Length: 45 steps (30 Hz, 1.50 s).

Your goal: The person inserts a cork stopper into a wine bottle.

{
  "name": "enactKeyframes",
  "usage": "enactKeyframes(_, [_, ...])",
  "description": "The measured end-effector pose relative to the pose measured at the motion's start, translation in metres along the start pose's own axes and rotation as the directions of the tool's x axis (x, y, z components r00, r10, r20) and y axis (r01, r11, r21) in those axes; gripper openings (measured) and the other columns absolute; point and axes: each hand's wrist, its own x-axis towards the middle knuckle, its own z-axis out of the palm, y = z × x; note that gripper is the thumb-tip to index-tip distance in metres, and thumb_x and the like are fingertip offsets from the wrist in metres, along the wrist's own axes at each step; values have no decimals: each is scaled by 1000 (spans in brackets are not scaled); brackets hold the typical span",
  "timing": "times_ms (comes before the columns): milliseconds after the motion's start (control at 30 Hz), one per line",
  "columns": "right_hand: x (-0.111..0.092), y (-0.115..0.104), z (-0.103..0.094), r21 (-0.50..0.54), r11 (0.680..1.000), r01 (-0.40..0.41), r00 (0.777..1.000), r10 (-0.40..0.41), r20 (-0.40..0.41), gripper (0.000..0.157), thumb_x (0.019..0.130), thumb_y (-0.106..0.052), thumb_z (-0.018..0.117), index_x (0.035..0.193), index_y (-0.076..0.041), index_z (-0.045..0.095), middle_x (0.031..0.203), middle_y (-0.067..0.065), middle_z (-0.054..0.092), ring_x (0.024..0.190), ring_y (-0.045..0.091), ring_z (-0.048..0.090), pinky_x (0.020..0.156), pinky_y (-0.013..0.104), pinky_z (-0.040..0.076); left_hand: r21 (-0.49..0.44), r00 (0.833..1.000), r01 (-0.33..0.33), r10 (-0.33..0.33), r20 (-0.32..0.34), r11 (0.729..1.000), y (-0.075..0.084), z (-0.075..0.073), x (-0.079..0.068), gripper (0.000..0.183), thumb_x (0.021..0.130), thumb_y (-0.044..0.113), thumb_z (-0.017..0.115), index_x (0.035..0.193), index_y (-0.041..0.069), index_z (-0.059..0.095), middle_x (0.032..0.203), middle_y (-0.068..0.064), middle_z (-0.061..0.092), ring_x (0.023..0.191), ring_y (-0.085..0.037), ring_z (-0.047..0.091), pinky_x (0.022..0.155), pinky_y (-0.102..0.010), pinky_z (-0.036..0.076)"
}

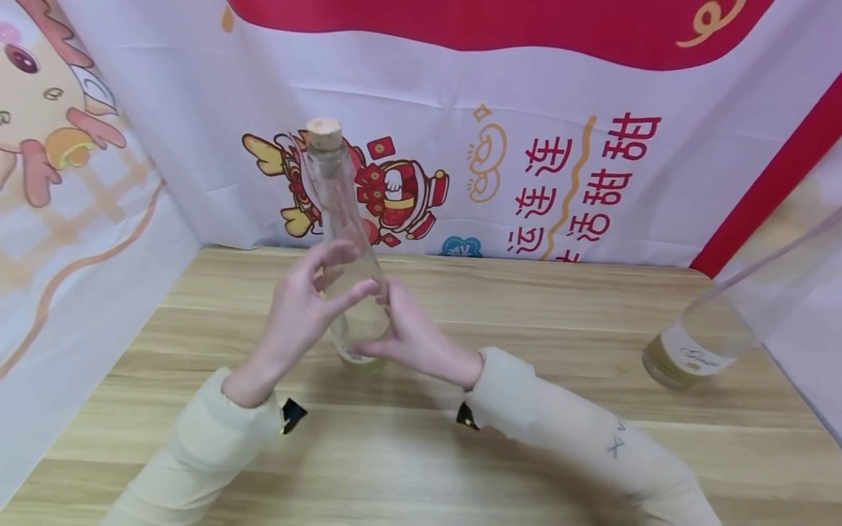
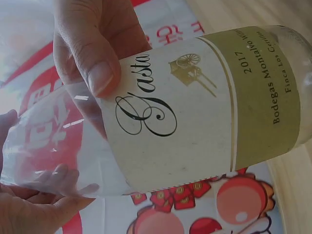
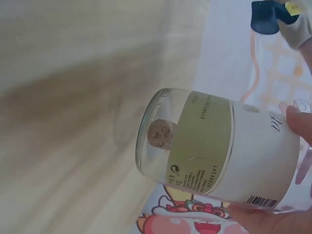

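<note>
Both hands hold a clear glass wine bottle [image 1: 358, 321] with a white and olive-green label. It leans with its neck toward the back wall and its base close over the wooden table. A pale cork [image 1: 324, 134] closes its mouth. My left hand [image 1: 296, 310] curls around the shoulder, thumb across the front. Lower on the body, my right hand [image 1: 421, 332] grips from the right side. In the left wrist view, the right hand's thumb [image 2: 103, 80] presses on the label [image 2: 185, 107]. A brown cork [image 3: 161, 134] shows through the glass by the base in the right wrist view.
A second labelled clear bottle [image 1: 687, 358] stands on the table's right side. The wood-grain table [image 1: 395, 453] meets a white and red printed cloth [image 1: 421, 95] at the back. Another patterned cloth [image 1: 85, 219] hangs along the left edge.
</note>
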Motion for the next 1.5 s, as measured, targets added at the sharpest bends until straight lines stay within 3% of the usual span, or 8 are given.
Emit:
enactKeyframes(300, [50,1,-1,-18,999,-35,999,35,-5,90,70,-19,79,138,-7,22,137,8,35,125,17,37,101,30,36,-17,1000,16,-16,-9,1000,-8,-24,34,50,83,16,67,125,0,46,121,-15,53,114,-24,48,102,-38,36])
enactKeyframes(567, [85,3,5,24,993,-119,992,120,-48,85,70,-20,78,135,-7,24,133,7,41,120,17,43,99,28,38,-132,999,33,-29,32,991,-18,-40,61,48,85,8,62,128,0,41,130,-15,44,128,-19,36,108,-26,25])
enactKeyframes(800, [111,20,15,76,989,-128,987,135,-89,84,70,-16,79,135,-8,25,134,8,39,122,18,41,101,25,36,-97,996,93,-91,20,991,-34,-45,81,52,87,12,61,132,4,36,135,-13,40,128,-20,33,110,-31,21])
enactKeyframes(1067, [129,41,29,148,958,-245,959,262,-107,94,74,-15,76,143,-10,13,140,13,34,127,22,37,102,29,35,-103,982,189,-186,39,977,-58,-44,97,59,88,16,59,138,8,29,140,-9,35,129,-24,30,107,-40,27])
enactKeyframes(1267, [137,50,35,152,946,-285,948,301,-101,96,74,-15,75,144,-11,9,143,11,31,130,19,33,104,32,32,-113,974,226,-225,24,968,-71,-44,106,55,89,16,58,137,9,31,134,-11,39,118,-24,39,92,-35,40])
enactKeyframes(1500, [142,58,40,189,936,-297,942,320,-103,96,76,-11,74,145,-11,6,147,11,23,133,21,28,106,33,29,-150,968,249,-246,40,957,-81,-45,110,57,90,12,57,138,6,28,136,-14,36,124,-27,33,102,-38,33])
